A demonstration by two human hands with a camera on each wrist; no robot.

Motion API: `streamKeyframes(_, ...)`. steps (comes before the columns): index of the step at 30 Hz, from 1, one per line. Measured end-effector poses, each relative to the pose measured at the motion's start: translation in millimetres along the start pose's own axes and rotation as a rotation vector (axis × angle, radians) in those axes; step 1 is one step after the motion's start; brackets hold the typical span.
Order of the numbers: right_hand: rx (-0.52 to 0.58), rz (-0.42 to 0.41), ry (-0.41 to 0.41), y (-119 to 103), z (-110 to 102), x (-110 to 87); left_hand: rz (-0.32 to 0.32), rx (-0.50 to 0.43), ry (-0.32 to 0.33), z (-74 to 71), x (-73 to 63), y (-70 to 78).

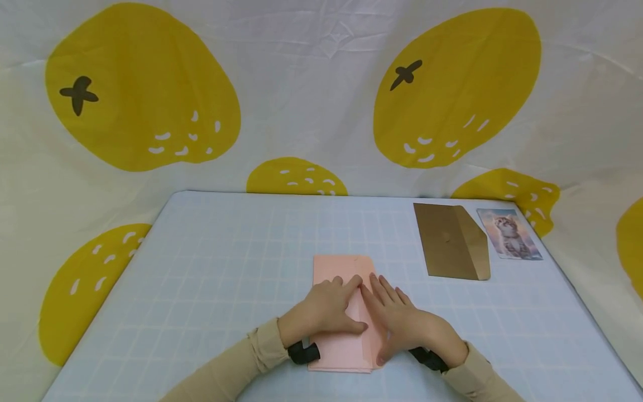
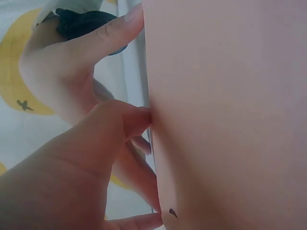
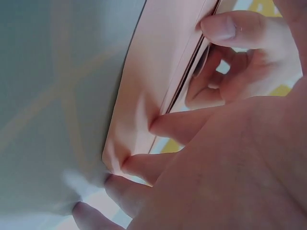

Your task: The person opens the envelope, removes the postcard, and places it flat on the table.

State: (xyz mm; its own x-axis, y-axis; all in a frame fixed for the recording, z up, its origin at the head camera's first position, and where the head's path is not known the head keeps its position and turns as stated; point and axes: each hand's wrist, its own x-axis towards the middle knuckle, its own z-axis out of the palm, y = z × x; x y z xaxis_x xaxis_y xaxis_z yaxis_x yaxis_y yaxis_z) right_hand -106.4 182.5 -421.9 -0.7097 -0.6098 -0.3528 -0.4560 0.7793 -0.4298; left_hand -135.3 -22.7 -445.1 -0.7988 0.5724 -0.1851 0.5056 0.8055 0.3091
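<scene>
Tabletop (image 1: 201,279) under pink envelope (image 1: 355,307), inside hidden

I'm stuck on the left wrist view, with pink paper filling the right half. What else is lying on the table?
Observer: A brown envelope, toward the far right of the table in the head view.
Operator: Anything beside it?
Observer: Yes, a card with a kitten picture, just to its right.
Operator: And down at the work?
Observer: The right hand touches the strip along the right side of the pink paper.
</scene>
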Motion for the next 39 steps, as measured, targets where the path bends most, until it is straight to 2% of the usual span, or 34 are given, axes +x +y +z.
streamKeyframes(8, 0.010, 0.011, -0.013, 0.2, -0.8, 0.8, -0.075, 0.029, 0.037, 8.4, 0.3, 9.2)
streamKeyframes(13, 0.008, 0.006, -0.012, 0.7, -0.9, 1.2, -0.093, 0.064, 0.052, 11.0, -0.7, 14.9)
streamKeyframes(20, 0.001, 0.006, -0.013, 1.0, -0.6, 1.4, -0.084, 0.081, 0.063, 10.8, -2.4, 17.0)
streamKeyframes(30, 0.001, 0.008, -0.026, 0.4, -1.5, 0.5, -0.056, 0.020, 0.109, 11.9, 0.0, 12.5)
streamKeyframes(39, 0.004, 0.015, -0.029, -0.7, -1.4, 0.4, -0.018, 0.044, 0.135, 13.9, 1.5, 11.2)
